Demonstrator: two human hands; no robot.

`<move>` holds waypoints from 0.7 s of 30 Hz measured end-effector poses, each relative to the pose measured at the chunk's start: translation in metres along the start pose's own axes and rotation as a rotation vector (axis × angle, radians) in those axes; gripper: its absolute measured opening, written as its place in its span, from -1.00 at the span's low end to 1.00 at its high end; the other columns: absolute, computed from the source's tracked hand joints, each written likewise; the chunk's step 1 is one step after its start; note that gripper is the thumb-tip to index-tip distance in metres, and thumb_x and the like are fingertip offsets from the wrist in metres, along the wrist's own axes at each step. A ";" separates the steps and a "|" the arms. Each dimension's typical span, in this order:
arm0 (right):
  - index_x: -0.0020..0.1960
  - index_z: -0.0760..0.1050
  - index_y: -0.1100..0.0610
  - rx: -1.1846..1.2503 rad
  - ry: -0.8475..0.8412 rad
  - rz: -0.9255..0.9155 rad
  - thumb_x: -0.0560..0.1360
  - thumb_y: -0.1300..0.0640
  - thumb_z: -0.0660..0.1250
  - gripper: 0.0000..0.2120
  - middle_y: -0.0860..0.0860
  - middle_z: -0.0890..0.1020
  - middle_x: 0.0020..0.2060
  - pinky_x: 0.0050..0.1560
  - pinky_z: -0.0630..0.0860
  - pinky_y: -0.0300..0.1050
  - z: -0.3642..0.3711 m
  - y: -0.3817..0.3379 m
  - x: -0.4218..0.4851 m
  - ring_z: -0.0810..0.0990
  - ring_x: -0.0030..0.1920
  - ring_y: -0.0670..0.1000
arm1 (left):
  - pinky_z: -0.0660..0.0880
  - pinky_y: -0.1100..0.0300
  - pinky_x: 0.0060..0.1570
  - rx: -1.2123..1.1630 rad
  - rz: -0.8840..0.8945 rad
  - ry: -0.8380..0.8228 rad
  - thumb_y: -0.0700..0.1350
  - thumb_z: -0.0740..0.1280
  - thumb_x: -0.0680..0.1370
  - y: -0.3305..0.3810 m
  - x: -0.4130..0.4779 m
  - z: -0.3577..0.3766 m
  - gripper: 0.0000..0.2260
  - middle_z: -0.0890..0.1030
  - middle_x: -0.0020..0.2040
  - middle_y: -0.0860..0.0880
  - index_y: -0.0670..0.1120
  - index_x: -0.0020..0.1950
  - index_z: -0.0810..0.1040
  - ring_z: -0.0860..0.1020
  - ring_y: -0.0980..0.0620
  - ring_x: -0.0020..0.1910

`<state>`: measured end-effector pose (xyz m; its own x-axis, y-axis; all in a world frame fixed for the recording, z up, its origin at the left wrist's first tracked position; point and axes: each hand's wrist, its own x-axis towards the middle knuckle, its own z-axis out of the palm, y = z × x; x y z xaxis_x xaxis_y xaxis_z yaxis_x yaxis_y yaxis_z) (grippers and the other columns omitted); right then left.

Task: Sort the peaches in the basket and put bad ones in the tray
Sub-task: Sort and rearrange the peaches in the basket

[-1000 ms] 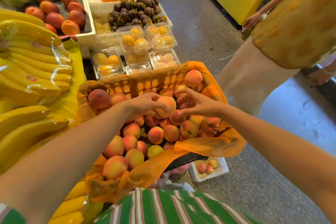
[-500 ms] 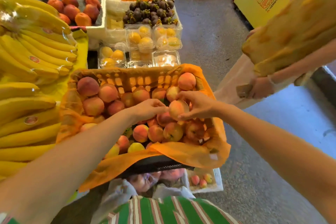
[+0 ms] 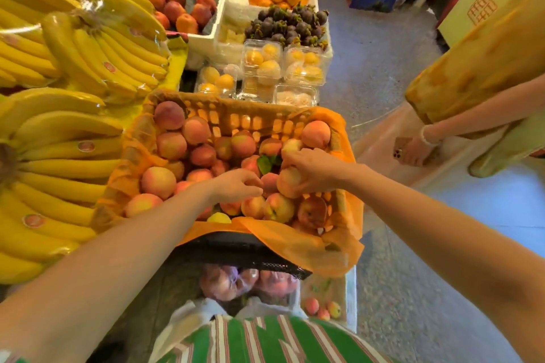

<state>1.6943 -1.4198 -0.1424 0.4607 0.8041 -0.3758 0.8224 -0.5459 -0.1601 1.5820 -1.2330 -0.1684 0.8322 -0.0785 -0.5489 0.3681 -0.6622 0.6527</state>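
Note:
An orange-lined basket [image 3: 236, 118] full of peaches stands in front of me. My right hand [image 3: 312, 168] grips a pale peach [image 3: 287, 183] just above the pile near the basket's right side. My left hand [image 3: 239, 187] reaches in beside it, fingers curled down onto a darker peach [image 3: 269, 183] in the pile. Whether it holds that peach I cannot tell. A white tray [image 3: 351, 298] with three small peaches [image 3: 323, 308] sits on the floor below the basket's right corner.
Banana bunches [image 3: 73, 132] fill the left. Clear boxes of yellow fruit [image 3: 283, 65], mangosteens [image 3: 289, 23] and oranges lie behind the basket. A bag of peaches [image 3: 241, 281] hangs under it. A person holding a phone [image 3: 404, 152] stands at the right.
My right hand has lowered the pale peach toward the pile's right side. My left hand moved right, fingers now down on a darker peach. The view tilted down and closer.

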 end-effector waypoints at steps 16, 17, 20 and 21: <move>0.28 0.48 0.06 0.012 0.136 0.009 0.51 -0.12 0.31 -0.59 0.03 0.57 0.11 -0.03 0.42 -0.08 -0.013 -0.044 0.023 0.55 0.09 0.08 | 0.48 0.12 -0.08 0.328 0.042 0.334 -0.06 0.31 0.51 -0.060 -0.050 -0.048 -0.80 0.65 0.04 -0.02 0.00 0.10 0.62 0.56 -0.02 0.00; 0.25 0.50 0.06 0.096 0.141 -0.020 0.51 -0.10 0.33 -0.62 0.01 0.59 0.10 -0.03 0.46 -0.09 -0.017 -0.055 0.029 0.56 0.07 0.05 | 0.46 0.11 -0.06 0.404 0.036 0.349 -0.04 0.31 0.50 -0.064 -0.056 -0.053 -0.80 0.65 0.03 0.00 0.02 0.09 0.61 0.56 -0.01 0.02; 0.26 0.52 0.06 0.417 0.015 -0.089 0.53 -0.03 0.36 -0.66 -0.03 0.60 0.14 0.01 0.52 -0.19 -0.019 -0.091 0.048 0.57 0.07 -0.05 | 0.36 0.05 0.09 0.719 0.013 0.370 0.00 0.29 0.50 -0.078 -0.071 -0.066 -0.76 0.61 0.09 0.02 0.10 0.15 0.58 0.47 -0.06 0.16; 0.28 0.51 0.07 0.486 -0.061 -0.094 0.54 -0.03 0.35 -0.65 -0.03 0.58 0.17 0.05 0.51 -0.21 -0.019 -0.103 0.055 0.56 0.10 -0.06 | 0.34 0.03 0.13 0.764 0.001 0.359 0.00 0.27 0.52 -0.081 -0.075 -0.069 -0.75 0.59 0.12 0.01 0.11 0.17 0.56 0.44 -0.07 0.20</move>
<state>1.6414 -1.3147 -0.1296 0.3602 0.8477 -0.3896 0.6019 -0.5302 -0.5972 1.5179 -1.1216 -0.1440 0.9612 0.0773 -0.2647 0.0935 -0.9944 0.0492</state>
